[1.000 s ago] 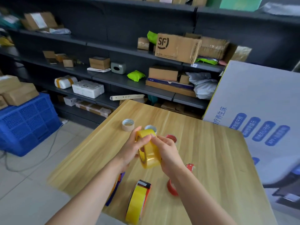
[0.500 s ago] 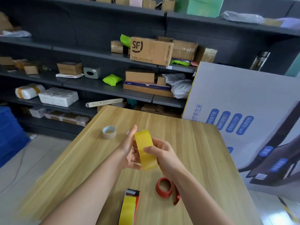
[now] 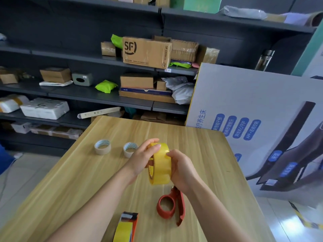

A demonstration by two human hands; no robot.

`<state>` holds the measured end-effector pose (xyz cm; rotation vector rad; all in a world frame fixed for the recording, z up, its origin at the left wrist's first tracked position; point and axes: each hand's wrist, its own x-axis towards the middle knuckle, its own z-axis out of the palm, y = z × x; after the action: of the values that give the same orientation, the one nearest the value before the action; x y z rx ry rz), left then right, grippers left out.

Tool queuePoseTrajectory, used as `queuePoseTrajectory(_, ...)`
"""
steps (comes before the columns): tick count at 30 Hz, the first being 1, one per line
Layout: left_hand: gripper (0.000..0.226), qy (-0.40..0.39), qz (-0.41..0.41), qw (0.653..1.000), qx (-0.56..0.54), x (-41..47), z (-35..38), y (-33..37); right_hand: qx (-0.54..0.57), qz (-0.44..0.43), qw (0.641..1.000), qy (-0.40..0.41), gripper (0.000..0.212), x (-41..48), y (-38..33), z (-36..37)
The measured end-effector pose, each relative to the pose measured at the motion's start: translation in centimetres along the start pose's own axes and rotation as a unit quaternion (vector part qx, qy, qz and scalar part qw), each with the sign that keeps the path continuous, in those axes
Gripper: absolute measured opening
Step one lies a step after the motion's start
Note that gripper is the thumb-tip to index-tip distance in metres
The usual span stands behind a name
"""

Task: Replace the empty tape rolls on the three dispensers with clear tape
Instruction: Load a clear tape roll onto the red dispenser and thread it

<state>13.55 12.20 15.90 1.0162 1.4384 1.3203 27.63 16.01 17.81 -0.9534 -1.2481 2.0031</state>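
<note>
Both hands hold a full yellowish clear tape roll (image 3: pixel 161 165) upright above the wooden table (image 3: pixel 87 180). My left hand (image 3: pixel 141 161) grips its left side, with the thumb on the top rim. My right hand (image 3: pixel 181 169) grips its right side. A red dispenser (image 3: pixel 170 206) without a roll lies on the table just below my right wrist. Another dispenser (image 3: pixel 127 227) loaded with yellowish tape lies at the near edge. Two empty cardboard cores, one (image 3: pixel 102 147) at the left and one (image 3: pixel 129 149) beside my left hand, stand on the table.
Dark shelving (image 3: pixel 87 95) with cardboard boxes and parcels runs behind the table. A large white printed carton (image 3: pixel 244 110) stands against the table's right side. Tiled floor (image 3: pixel 26 172) lies to the left.
The view has swung right and down. The roll has turned in my hands, and my left thumb now rests on its top rim. Both empty cores and the red dispenser now show.
</note>
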Motion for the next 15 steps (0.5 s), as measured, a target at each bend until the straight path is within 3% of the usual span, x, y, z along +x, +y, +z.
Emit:
queuePoseTrajectory(3,0.039,0.013,-0.008,1.0,0.012,1.4,1.8,0.3,-0.021,-0.01,0.999,-0.035,0.031,0.3,-1.0,-1.9)
queuePoseTrajectory(8,0.028,0.025,0.004,1.0,0.019,3.1,5.2,0.7,-0.042,-0.02,0.999,-0.007,0.021,1.4,-2.6,-4.7)
queuePoseTrajectory(11,0.042,0.039,0.018,0.999,0.027,3.9,6.9,0.7,-0.035,-0.011,0.999,0.008,0.024,1.9,-3.4,-6.1)
queuePoseTrajectory(15,0.05,0.04,0.097,0.989,0.101,4.4,8.2,0.4,-0.03,0.002,0.999,0.015,0.021,2.6,-3.8,-8.2)
